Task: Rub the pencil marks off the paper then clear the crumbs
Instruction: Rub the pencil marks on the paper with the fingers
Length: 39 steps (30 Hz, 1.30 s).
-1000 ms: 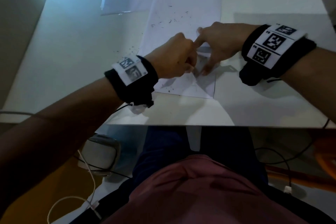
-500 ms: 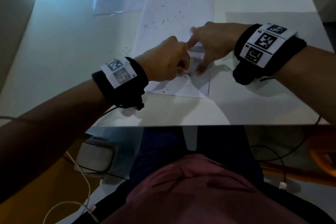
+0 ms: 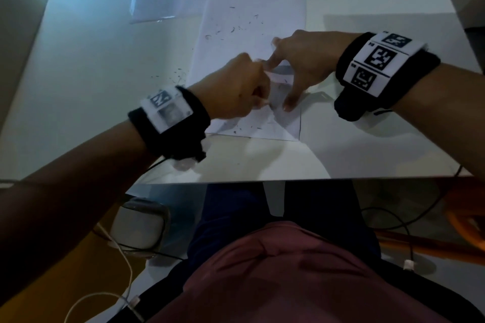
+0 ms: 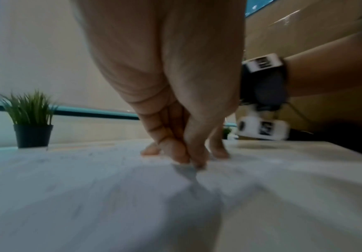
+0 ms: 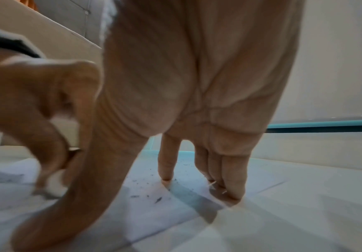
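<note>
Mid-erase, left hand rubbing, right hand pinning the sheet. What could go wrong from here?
1. The paper is already buckling into a ridge at the left hand; harder rubbing with the eraser could crease or tear it.
2. The right hand pins it only by spread fingertips; a slip may let the sheet slide.
3. Crumbs already lie off the sheet on the table; more may scatter.

White paper (image 3: 252, 26), dark crumbs (image 3: 232, 30), seemingly rumpled.
</note>
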Available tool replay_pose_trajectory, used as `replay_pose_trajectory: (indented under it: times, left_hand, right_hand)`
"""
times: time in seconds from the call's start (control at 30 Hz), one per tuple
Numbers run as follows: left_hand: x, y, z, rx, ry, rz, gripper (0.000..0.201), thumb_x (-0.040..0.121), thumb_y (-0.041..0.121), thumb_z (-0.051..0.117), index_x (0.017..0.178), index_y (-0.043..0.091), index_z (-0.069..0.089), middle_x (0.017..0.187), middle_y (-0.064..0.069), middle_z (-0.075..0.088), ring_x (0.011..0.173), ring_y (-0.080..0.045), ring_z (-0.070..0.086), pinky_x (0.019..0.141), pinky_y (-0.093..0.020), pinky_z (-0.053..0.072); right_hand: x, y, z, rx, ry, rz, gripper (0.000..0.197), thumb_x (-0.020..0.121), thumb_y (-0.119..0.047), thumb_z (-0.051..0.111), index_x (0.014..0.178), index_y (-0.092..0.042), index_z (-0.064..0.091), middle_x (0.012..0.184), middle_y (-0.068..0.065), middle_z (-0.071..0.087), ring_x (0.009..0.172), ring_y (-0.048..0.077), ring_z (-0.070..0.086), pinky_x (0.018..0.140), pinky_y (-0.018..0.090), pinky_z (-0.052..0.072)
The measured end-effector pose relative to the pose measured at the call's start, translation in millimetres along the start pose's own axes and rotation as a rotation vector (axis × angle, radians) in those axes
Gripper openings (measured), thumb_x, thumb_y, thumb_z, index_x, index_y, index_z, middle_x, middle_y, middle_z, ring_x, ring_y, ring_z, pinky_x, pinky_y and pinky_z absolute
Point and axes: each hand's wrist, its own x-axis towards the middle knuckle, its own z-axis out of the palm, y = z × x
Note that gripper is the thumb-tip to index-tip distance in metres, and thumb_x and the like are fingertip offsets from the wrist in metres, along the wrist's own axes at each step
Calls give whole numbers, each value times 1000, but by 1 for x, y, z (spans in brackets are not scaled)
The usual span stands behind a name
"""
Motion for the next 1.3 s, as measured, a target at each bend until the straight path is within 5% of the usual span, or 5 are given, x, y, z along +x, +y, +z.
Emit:
replay_pose_trajectory:
  times: [0.37, 0.6, 0.8, 1.07, 1.3]
  left_hand:
    - [10, -9, -6, 15, 73, -56, 9, 83, 14, 69, 79, 14, 77, 69, 2, 71, 55, -1, 51, 72, -40, 55]
    - [-34, 19, 15, 22, -122, 20, 10, 83, 15, 67, 74, 13, 72, 68, 0, 68, 63, -18, 58, 69, -38, 51]
    - [2, -5, -6, -73, 156, -115, 5, 82, 15, 73, 81, 15, 78, 67, 7, 69, 56, 3, 56, 75, -33, 56]
    - [-25, 20, 9, -16, -133, 49, 11, 83, 17, 67, 77, 11, 75, 71, 1, 71, 61, -15, 63, 68, -34, 51]
    - [14, -2, -5, -31, 133, -104, 9, 80, 14, 69, 77, 16, 78, 66, 3, 70, 55, -3, 53, 74, -38, 55]
  right_hand:
    - [-2, 0, 0, 27, 2, 7, 112, 43, -65, 90, 143, -35, 49, 132, -1, 50, 107, 21, 54, 78, 33, 43]
    - [-5, 2, 1, -19, 5, -26, 120, 54, -66, 85, 155, -36, 28, 158, 6, 27, 134, 27, 39, 105, 37, 41]
    - [-4, 2, 0, -6, 3, -5, 108, 53, -60, 89, 147, -31, 45, 145, 2, 43, 117, 23, 50, 81, 32, 41]
    - [-1, 4, 3, -41, 7, -45, 120, 56, -68, 83, 156, -37, 25, 155, 6, 30, 129, 26, 41, 93, 33, 40]
    - [0, 3, 0, 7, -2, -16, 110, 45, -64, 90, 143, -36, 48, 144, 0, 45, 107, 19, 51, 79, 33, 44]
